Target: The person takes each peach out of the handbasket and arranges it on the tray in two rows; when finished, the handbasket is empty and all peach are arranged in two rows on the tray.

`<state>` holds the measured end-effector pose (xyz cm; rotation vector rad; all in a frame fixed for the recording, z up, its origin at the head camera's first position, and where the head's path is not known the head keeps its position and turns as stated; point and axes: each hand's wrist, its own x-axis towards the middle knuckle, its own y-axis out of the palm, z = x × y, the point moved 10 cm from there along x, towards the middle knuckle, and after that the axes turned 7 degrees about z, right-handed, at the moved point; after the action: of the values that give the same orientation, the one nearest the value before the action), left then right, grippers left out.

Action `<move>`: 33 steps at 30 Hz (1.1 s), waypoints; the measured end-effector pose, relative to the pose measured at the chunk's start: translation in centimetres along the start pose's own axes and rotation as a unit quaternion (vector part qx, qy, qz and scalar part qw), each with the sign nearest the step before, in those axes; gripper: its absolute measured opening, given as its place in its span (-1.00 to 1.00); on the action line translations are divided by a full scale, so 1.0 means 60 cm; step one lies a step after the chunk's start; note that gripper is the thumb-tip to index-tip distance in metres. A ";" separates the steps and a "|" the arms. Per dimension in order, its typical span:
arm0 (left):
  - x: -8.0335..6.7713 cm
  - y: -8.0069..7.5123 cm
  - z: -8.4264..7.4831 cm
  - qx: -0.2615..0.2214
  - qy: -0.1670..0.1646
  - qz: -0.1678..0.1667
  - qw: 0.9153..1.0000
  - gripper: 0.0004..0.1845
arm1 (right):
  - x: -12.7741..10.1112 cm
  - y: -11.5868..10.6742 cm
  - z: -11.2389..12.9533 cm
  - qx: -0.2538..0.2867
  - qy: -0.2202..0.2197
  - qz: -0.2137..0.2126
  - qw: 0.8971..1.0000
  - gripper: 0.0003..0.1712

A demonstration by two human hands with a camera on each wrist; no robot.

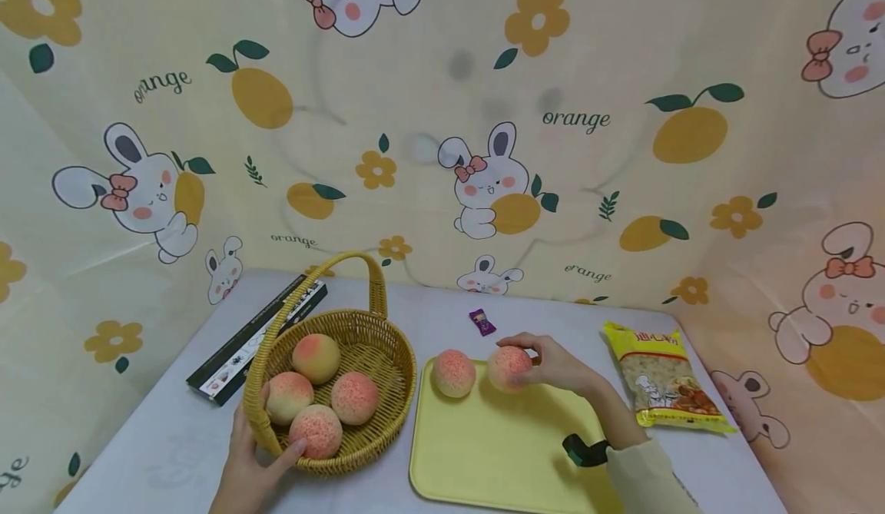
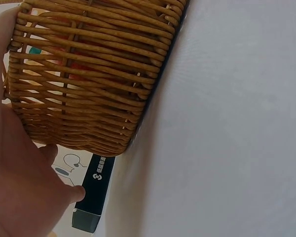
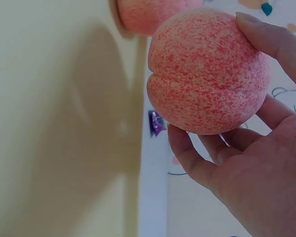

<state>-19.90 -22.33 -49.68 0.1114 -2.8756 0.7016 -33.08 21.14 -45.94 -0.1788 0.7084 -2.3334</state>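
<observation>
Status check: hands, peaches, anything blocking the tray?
Right hand grips a peach at the yellow tray far edge, beside another peach. Left hand holds the wicker basket rim; four peaches inside. Tray open, nothing blocking.

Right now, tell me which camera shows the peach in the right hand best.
The right wrist view: the peach fills the frame, its speckled skin and crease plain, gripped by the right hand. The head view shows it small, over the yellow tray at the far edge. The left wrist view shows only the basket, no peach.
</observation>
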 end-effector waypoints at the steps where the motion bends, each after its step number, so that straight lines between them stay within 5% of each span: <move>1: 0.000 0.000 0.001 0.001 -0.002 0.000 1.000 0.06 | -0.001 0.001 -0.004 0.002 0.001 0.000 1.000 -0.27; 33: 0.003 0.001 0.001 0.001 -0.020 0.012 1.000 0.09 | -0.014 0.020 -0.046 0.028 0.024 0.010 0.999 -0.26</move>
<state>-20.08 -22.31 -49.74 0.0920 -2.9192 0.7137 -32.57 22.15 -48.85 -0.0905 0.6655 -2.3427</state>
